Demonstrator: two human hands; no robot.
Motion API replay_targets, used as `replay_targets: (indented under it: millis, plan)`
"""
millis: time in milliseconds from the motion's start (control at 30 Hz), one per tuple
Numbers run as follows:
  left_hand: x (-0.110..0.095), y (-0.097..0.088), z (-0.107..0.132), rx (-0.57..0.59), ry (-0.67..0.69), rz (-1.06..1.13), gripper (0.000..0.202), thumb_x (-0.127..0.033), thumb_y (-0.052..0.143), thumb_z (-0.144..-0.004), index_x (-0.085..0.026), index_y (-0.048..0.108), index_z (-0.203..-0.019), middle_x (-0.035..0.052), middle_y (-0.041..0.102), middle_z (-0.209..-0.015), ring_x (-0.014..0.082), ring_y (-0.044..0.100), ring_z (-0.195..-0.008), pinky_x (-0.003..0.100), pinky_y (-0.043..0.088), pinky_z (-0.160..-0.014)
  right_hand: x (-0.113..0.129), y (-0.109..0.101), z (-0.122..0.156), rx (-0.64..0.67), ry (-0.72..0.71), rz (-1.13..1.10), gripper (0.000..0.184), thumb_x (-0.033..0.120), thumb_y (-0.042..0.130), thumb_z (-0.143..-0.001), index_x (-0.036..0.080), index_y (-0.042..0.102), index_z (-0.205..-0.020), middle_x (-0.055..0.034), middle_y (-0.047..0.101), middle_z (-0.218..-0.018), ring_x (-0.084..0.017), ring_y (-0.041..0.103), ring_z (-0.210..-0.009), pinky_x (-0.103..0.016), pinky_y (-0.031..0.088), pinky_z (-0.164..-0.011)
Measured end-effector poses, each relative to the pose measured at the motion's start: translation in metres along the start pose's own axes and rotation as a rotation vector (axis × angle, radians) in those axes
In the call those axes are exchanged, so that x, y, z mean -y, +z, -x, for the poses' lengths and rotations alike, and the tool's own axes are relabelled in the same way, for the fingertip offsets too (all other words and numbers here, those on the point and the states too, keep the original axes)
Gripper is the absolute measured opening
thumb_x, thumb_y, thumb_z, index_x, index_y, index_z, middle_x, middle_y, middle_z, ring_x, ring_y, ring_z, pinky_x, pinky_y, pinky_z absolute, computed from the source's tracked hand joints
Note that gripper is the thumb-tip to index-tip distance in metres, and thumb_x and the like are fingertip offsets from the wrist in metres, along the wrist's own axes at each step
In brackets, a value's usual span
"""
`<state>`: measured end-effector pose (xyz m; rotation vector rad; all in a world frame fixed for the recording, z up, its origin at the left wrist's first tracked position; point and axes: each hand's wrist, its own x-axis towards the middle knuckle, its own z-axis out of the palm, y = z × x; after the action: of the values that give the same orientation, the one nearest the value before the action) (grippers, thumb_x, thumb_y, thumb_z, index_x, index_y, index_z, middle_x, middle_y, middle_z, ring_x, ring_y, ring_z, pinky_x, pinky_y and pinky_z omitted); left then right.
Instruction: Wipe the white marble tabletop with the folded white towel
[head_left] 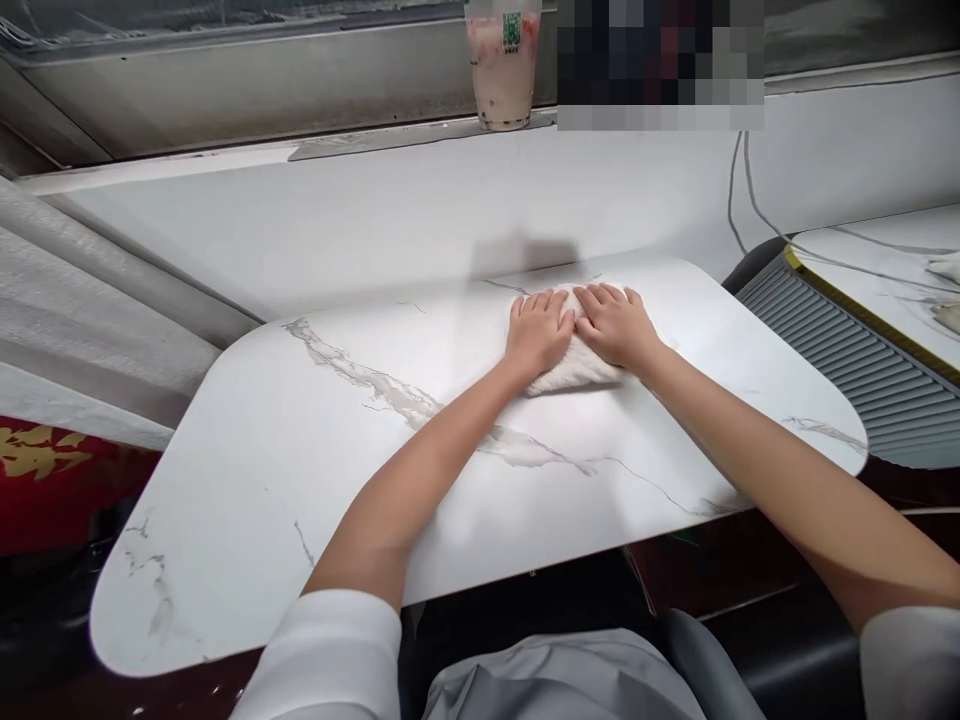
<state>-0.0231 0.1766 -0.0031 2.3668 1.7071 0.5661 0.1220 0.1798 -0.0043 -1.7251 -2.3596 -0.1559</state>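
A folded white cloth [571, 368] lies on the white marble table [315, 450], toward its far edge. My left hand [537, 329] presses flat on the cloth's left part, fingers stretched forward. Beside it, my right hand [616, 322] lies flat on the cloth's right part, fingers also extended. The two hands touch each other at the thumbs. Most of the cloth is hidden under the hands; only its near edge shows.
A plastic cup with a pink drink [502, 62] stands on the window ledge behind the table. A grey ribbed panel [840, 350] and a second marble surface [885, 262] with cables are at the right. A white curtain [82, 310] hangs at the left.
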Motion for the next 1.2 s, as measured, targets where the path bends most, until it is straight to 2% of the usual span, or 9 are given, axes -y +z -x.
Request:
replay_targets:
  millis: [167, 333, 467, 600, 667, 767, 900, 1033, 1200]
  plan:
    - [0.033, -0.005, -0.033, -0.025, 0.001, -0.004, 0.047, -0.032, 0.027, -0.103, -0.022, 0.048, -0.144, 0.0027, 0.054, -0.150, 0.0178, 0.045, -0.138, 0.037, 0.024, -0.121, 0.014, 0.008, -0.044, 0.001, 0.037, -0.028, 0.055, 0.031, 0.024, -0.095, 0.013, 0.048, -0.140, -0.0172, 0.055, -0.142, -0.032, 0.044, -0.133, -0.054, 0.029, -0.110]
    - [0.056, -0.010, -0.046, -0.040, -0.017, -0.032, 0.048, -0.031, 0.024, -0.102, -0.023, 0.049, -0.143, 0.0021, 0.056, -0.147, 0.0171, 0.047, -0.136, 0.033, 0.027, -0.119, 0.028, 0.017, -0.070, -0.026, 0.070, -0.060, 0.052, 0.032, 0.025, -0.095, 0.015, 0.055, -0.133, -0.0178, 0.059, -0.135, -0.033, 0.048, -0.126, -0.053, 0.030, -0.107]
    - [0.057, -0.011, -0.044, -0.033, -0.046, -0.038, 0.048, -0.030, 0.025, -0.102, -0.023, 0.046, -0.145, 0.0020, 0.052, -0.150, 0.0173, 0.043, -0.139, 0.036, 0.021, -0.122, 0.030, 0.020, -0.073, -0.036, 0.040, -0.075, 0.052, 0.032, 0.025, -0.095, 0.016, 0.055, -0.134, -0.0177, 0.061, -0.131, -0.034, 0.050, -0.123, -0.053, 0.031, -0.105]
    - [0.050, -0.012, -0.030, -0.012, -0.046, -0.050, 0.048, -0.031, 0.025, -0.103, -0.021, 0.045, -0.146, 0.0033, 0.049, -0.153, 0.0167, 0.039, -0.143, 0.039, 0.015, -0.125, 0.033, 0.014, -0.056, -0.019, 0.028, -0.047, 0.055, 0.032, 0.025, -0.095, 0.012, 0.052, -0.138, -0.0201, 0.060, -0.131, -0.035, 0.049, -0.125, -0.053, 0.032, -0.106]
    - [0.044, -0.013, -0.015, 0.001, -0.039, -0.055, 0.049, -0.031, 0.023, -0.104, -0.020, 0.045, -0.146, 0.0041, 0.048, -0.154, 0.0168, 0.037, -0.145, 0.040, 0.014, -0.125, 0.037, 0.009, -0.039, -0.008, 0.020, -0.013, 0.056, 0.032, 0.025, -0.095, 0.008, 0.050, -0.140, -0.0225, 0.060, -0.131, -0.036, 0.050, -0.125, -0.054, 0.033, -0.105]
    - [0.032, -0.016, 0.019, 0.016, -0.035, -0.068, 0.050, -0.033, 0.022, -0.105, -0.019, 0.044, -0.148, 0.0057, 0.045, -0.156, 0.0178, 0.034, -0.147, 0.042, 0.015, -0.126, 0.045, 0.002, -0.002, -0.022, -0.031, 0.031, 0.058, 0.030, 0.025, -0.096, 0.005, 0.046, -0.144, -0.0245, 0.058, -0.135, -0.036, 0.049, -0.128, -0.055, 0.033, -0.106]
    - [0.009, -0.022, 0.082, 0.021, -0.025, -0.096, 0.050, -0.034, 0.024, -0.104, -0.020, 0.043, -0.148, 0.0066, 0.045, -0.157, 0.0188, 0.034, -0.148, 0.043, 0.013, -0.127, 0.060, -0.011, 0.061, -0.040, -0.084, 0.076, 0.058, 0.030, 0.026, -0.096, 0.006, 0.044, -0.146, -0.0244, 0.053, -0.143, -0.037, 0.045, -0.134, -0.055, 0.033, -0.108]
    - [-0.012, -0.031, 0.145, 0.061, 0.004, -0.080, 0.051, -0.036, 0.026, -0.104, -0.019, 0.041, -0.149, 0.0067, 0.042, -0.159, 0.0192, 0.029, -0.151, 0.043, 0.011, -0.128, 0.078, -0.030, 0.121, 0.002, -0.106, 0.091, 0.061, 0.033, 0.026, -0.097, 0.004, 0.044, -0.148, -0.0246, 0.050, -0.146, -0.038, 0.043, -0.137, -0.053, 0.035, -0.107]
    - [-0.018, -0.046, 0.197, 0.160, 0.042, -0.042, 0.054, -0.036, 0.027, -0.104, -0.015, 0.034, -0.153, 0.0110, 0.034, -0.162, 0.0221, 0.021, -0.154, 0.049, 0.012, -0.128, 0.085, -0.048, 0.166, 0.033, -0.225, 0.015, 0.058, 0.036, 0.027, -0.100, 0.012, 0.044, -0.150, -0.0193, 0.050, -0.149, -0.034, 0.041, -0.140, -0.051, 0.036, -0.107]
